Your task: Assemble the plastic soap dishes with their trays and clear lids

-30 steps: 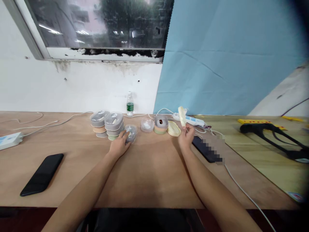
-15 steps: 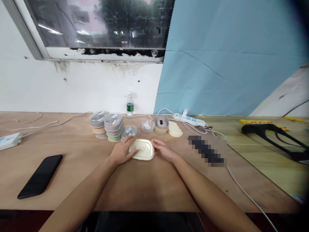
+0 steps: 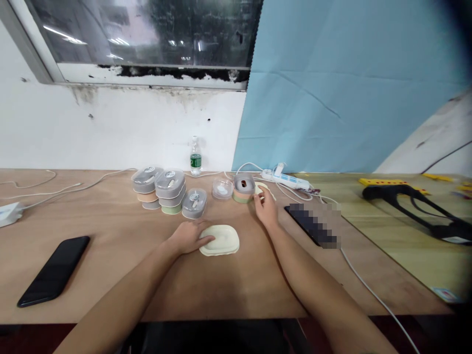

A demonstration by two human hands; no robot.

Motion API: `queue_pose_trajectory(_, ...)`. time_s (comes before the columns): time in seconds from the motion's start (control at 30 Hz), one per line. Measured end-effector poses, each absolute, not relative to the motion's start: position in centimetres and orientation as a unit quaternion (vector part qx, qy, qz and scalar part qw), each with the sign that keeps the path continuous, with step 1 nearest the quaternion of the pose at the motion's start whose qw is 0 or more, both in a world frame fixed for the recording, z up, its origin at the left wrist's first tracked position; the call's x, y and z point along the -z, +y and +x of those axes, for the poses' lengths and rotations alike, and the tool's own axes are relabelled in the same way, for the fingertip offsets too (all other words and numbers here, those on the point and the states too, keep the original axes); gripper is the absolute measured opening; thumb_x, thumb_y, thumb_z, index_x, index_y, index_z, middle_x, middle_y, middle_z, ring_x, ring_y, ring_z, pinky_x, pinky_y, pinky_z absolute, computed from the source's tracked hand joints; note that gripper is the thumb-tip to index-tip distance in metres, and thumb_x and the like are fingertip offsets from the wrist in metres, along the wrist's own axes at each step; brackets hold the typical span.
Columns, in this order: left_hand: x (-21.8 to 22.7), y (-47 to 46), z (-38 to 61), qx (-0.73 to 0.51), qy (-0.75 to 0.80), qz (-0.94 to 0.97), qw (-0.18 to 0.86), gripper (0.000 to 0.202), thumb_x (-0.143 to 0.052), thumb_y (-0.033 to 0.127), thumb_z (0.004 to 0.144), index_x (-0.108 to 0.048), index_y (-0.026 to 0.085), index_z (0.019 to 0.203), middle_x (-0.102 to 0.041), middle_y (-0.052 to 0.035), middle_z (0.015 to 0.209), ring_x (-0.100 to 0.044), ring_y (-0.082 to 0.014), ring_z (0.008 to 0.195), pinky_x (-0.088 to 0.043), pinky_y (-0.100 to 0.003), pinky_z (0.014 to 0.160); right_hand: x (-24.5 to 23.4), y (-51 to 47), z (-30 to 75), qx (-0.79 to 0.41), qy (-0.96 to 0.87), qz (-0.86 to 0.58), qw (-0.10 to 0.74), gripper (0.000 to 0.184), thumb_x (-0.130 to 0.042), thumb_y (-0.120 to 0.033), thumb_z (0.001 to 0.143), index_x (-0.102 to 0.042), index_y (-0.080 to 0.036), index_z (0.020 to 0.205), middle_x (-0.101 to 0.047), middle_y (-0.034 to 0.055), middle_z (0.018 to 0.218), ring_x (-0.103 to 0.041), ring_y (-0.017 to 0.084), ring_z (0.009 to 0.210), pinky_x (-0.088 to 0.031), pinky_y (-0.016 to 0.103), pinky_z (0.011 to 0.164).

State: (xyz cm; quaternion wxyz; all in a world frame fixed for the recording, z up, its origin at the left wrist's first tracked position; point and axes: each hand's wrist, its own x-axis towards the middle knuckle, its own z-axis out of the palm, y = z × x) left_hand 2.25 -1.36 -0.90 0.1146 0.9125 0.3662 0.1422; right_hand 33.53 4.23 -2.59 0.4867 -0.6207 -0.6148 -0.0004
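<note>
My left hand (image 3: 188,237) grips the left end of a cream, rounded shallow plastic tray (image 3: 223,240), with the thumb over its rim and the other fingers partly hidden. The tray is low over the table or resting on it; I cannot tell which. My right hand (image 3: 266,207) reaches to the back, its fingers apart and slightly bent, over a second cream piece (image 3: 271,190) and beside a stack of grey, orange and green open boxes (image 3: 244,184). Whether its fingertips touch either one is unclear. Left of that stack lies a clear plastic container (image 3: 222,189).
Lidded grey lunch boxes stand stacked (image 3: 170,189), and a single lidded box (image 3: 194,203) sits in front. Behind them is a water bottle (image 3: 195,160). A black phone (image 3: 55,270) lies left, a dark blurred-out device (image 3: 313,226) right. A power strip (image 3: 291,181) and cables run behind.
My right hand has let go of the cream tray and moved back and right to the second cream piece. My left hand has brought the tray slightly nearer to me.
</note>
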Motion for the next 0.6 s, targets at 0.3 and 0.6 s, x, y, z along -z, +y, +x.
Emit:
queue_pose_trajectory(0.3,0.9,-1.0,1.8,-0.144,0.386,0.903,0.123,0.047,-0.038,0.055,0.092,-0.052,0.025,0.126,-0.064,-0.0059,0.118,-0.061,-0.0232,0.103,-0.047,-0.034,0.088,4.0,5.5,33.3,0.0,-0.673,-0.604,0.427,0.034,-0.051,-0.034,0.083,-0.056,-0.019,0.113,-0.065,0.0071,0.088,-0.06,0.023,0.085,-0.046,0.035,0.076)
queue_pose_trajectory(0.6,1.0,-0.8,1.3,-0.188,0.405,0.886,0.122,0.051,-0.041,0.052,0.092,-0.041,0.023,0.134,-0.065,-0.0071,0.114,-0.063,-0.0223,0.095,-0.047,-0.032,0.08,2.5,3.2,31.5,-0.088,-0.569,-0.585,0.572,0.045,-0.071,-0.05,0.067,-0.043,-0.023,0.089,-0.046,-0.007,0.06,-0.045,0.013,0.052,-0.038,0.026,0.055)
